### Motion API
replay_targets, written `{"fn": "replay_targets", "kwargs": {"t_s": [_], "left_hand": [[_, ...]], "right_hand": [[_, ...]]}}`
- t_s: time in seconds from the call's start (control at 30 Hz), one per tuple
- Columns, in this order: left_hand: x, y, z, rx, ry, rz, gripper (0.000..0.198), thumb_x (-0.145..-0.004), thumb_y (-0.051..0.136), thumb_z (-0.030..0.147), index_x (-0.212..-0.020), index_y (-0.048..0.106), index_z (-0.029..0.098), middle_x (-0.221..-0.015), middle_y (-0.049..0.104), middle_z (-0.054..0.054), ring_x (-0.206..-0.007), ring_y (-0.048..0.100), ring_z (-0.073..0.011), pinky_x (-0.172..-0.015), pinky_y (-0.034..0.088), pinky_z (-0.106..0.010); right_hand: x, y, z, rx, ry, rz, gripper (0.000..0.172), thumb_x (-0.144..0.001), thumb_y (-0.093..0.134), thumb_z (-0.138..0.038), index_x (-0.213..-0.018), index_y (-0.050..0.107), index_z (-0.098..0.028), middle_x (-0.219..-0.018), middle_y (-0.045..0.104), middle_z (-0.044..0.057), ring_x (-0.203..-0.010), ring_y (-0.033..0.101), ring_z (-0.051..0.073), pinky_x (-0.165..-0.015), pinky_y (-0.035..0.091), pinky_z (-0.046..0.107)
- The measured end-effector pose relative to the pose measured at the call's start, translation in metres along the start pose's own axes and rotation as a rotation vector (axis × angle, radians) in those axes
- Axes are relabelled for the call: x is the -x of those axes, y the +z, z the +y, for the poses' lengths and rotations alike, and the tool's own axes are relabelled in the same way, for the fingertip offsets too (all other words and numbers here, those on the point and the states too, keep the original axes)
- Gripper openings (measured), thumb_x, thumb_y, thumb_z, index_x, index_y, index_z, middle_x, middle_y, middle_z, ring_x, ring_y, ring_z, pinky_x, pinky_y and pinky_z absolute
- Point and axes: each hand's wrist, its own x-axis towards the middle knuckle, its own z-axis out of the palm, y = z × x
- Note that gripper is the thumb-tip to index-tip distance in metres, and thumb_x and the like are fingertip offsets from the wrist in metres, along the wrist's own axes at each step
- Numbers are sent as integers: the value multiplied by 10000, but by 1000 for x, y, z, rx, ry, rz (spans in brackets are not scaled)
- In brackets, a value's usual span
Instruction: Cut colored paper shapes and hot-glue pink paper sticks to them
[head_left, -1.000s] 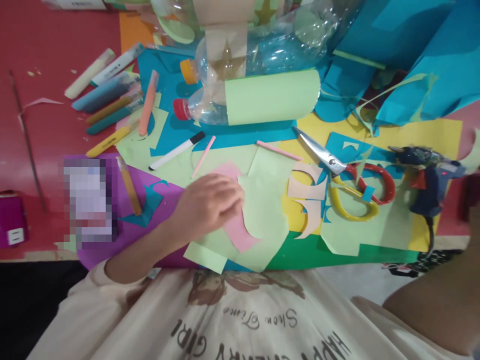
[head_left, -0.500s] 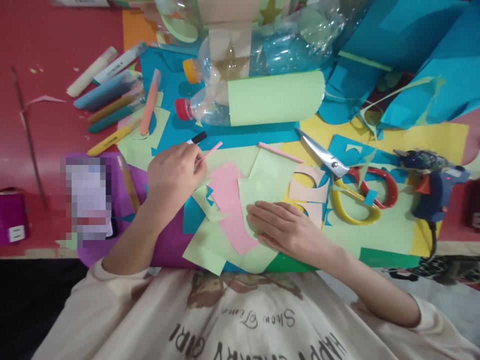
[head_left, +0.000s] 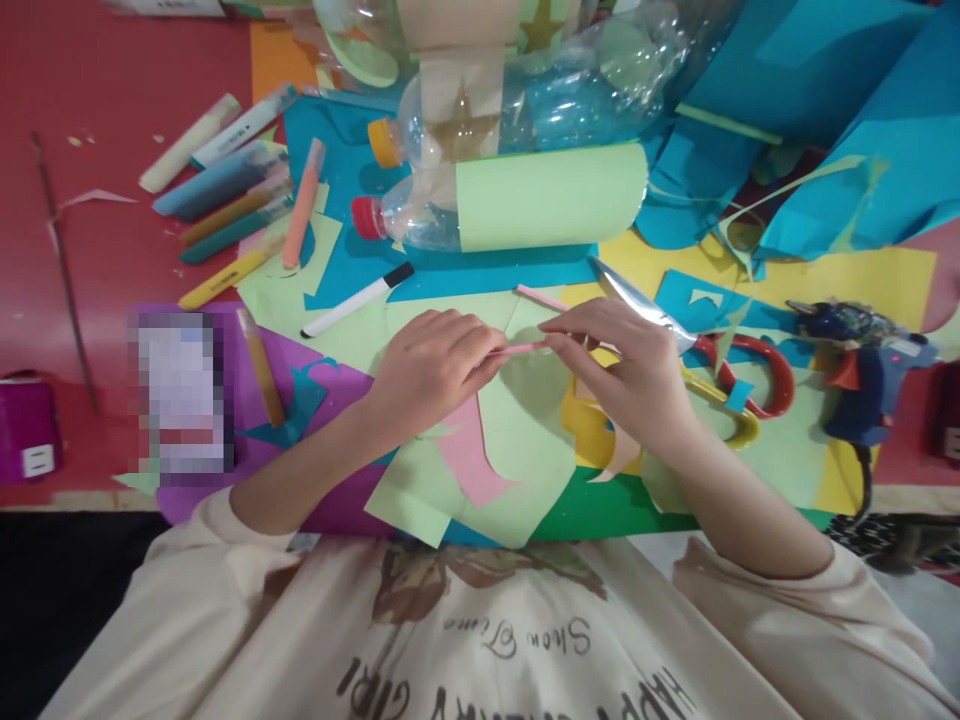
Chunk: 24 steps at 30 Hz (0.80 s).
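Observation:
Between my two hands a narrow pink paper strip (head_left: 523, 349) is stretched over the light green paper. My left hand (head_left: 441, 362) pinches one end, its fingers curled over. The thumb and fingertips of my right hand (head_left: 616, 355) close on the other end. A second pink strip (head_left: 541, 297) lies just beyond, partly hidden by my right hand. Beneath my hands sit a cut pink paper piece (head_left: 474, 462) and light green sheets (head_left: 534, 480). The scissors (head_left: 739, 375), with red and yellow handles, lie beside my right hand, which covers part of them.
Clear plastic bottles lie behind, the nearest wrapped in a green paper sleeve (head_left: 553, 197). Several markers (head_left: 225, 180) are at the left, above a blurred phone (head_left: 184, 395). A white marker (head_left: 356, 300) lies near my left hand. At the far right is a blue glue gun (head_left: 870, 385).
My left hand has moved right with the pink strip. My right hand has lifted off the green paper and taken the strip's other end. The paper scraps by it have shifted.

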Motion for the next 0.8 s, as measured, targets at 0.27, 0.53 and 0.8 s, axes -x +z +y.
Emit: {"fn": "replay_targets", "kwargs": {"t_s": [0.27,0.53,0.8], "left_hand": [[0,13,-7,86,62,140,186,-928,489,325,-845,576,184,-738,658,-3,-695,588,-134,-657,416,-261],[6,7,-18,193,-19,38,137,-912,489,248,-870,597,176,-782,682,-14,-728,614,-140,-690,462,-271],[17,-1,-17,207,-107,-7,130,-910,516,256,-861,605,174,-787,697,-15,-728,624,-135,-690,472,-267]], "right_hand": [[2,-1,14,-38,-146,-37,143,-856,552,-151,-858,681,-211,-808,708,50,-789,654,181,-712,540,335],[3,-5,22,-35,-125,-11,132,-850,560,-139,-839,672,-209,-809,689,60,-790,649,184,-693,537,331],[4,-7,21,-6,-102,-104,132,-854,553,-127,-857,654,-211,-836,704,54,-776,658,163,-676,548,304]]}}
